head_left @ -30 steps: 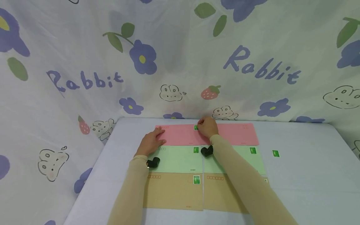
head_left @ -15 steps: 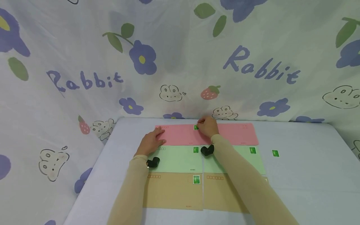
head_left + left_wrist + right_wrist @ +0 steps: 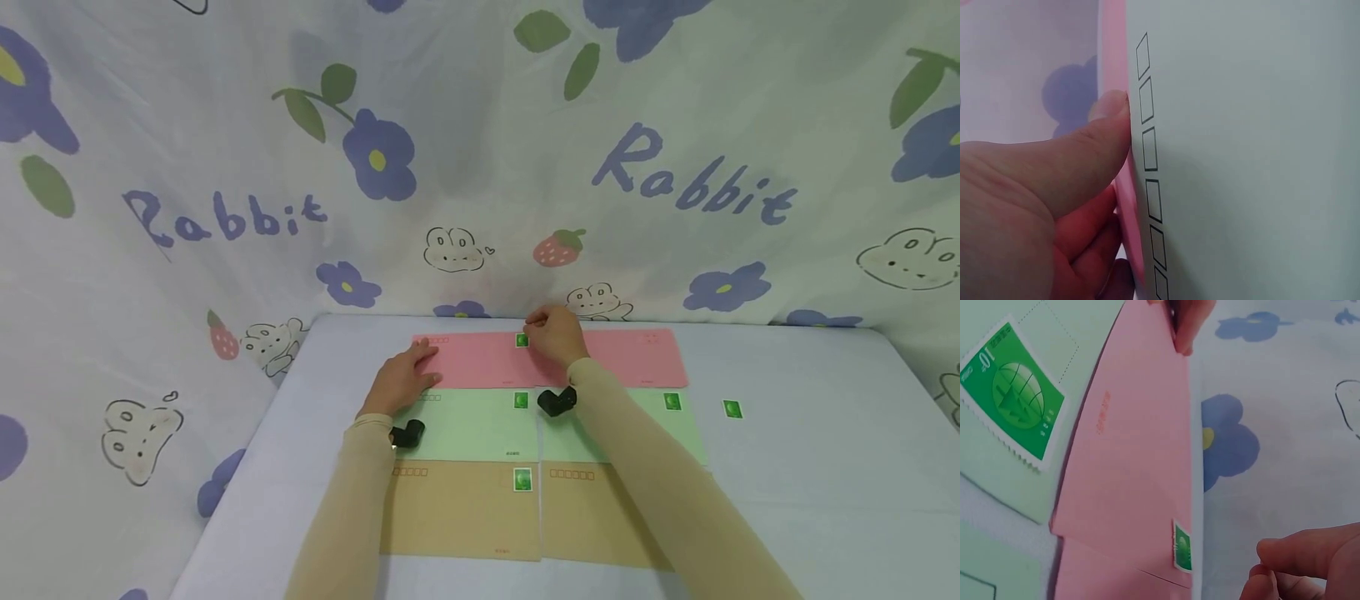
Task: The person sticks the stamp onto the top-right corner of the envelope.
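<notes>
My left hand [image 3: 401, 379] rests on the left end of a pink envelope [image 3: 476, 362], thumb and fingers spread. In the left wrist view its thumb [image 3: 1079, 159] lies at the edge of a green envelope [image 3: 1241, 150] printed with boxes. A green postage stamp [image 3: 522, 340] sits at the pink envelope's upper right corner. Just right of it is my right hand [image 3: 558, 335], fingers curled. The right wrist view shows its thumb and index fingertips close together, apart from the stamp [image 3: 1182, 547], with nothing visible between them.
A second pink envelope [image 3: 637, 358] lies to the right. Nearer are two green envelopes [image 3: 472, 429] with stamps and two brown envelopes [image 3: 457, 517], the left one stamped. One loose stamp [image 3: 732, 409] lies on the white table right of them. A patterned cloth [image 3: 480, 167] hangs behind.
My right hand has shifted slightly up and away from the stamp, and more of the stamp shows. The left hand stays on the pink envelope.
</notes>
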`<state>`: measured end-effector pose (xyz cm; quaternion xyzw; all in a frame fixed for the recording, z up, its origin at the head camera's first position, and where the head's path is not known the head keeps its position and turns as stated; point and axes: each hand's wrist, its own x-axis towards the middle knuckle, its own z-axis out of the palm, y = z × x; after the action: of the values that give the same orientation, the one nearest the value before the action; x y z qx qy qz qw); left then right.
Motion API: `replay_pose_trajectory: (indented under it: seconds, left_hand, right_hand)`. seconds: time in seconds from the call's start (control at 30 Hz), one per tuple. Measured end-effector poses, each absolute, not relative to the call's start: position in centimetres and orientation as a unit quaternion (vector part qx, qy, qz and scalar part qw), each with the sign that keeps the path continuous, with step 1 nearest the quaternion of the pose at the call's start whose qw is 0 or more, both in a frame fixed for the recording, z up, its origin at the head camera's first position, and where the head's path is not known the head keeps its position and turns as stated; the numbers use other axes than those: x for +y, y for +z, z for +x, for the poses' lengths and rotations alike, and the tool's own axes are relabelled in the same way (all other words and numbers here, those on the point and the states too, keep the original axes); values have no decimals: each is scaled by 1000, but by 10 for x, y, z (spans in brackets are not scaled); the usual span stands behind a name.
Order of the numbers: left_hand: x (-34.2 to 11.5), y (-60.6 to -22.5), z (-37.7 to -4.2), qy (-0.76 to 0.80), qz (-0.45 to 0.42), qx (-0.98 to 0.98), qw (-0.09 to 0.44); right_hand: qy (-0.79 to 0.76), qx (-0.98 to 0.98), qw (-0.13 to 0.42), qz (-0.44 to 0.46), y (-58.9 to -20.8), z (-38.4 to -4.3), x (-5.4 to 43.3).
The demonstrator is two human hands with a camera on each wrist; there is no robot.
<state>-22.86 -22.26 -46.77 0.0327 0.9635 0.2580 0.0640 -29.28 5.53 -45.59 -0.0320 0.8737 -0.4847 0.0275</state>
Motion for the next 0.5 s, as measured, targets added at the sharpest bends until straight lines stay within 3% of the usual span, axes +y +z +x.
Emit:
replay_pose_trajectory:
  seconds: [0.5]
  left_hand:
    - [-224,-471,-229,263,46,962,51]
  right_hand:
    - [-463,882,-18,-86,-431,-274,67]
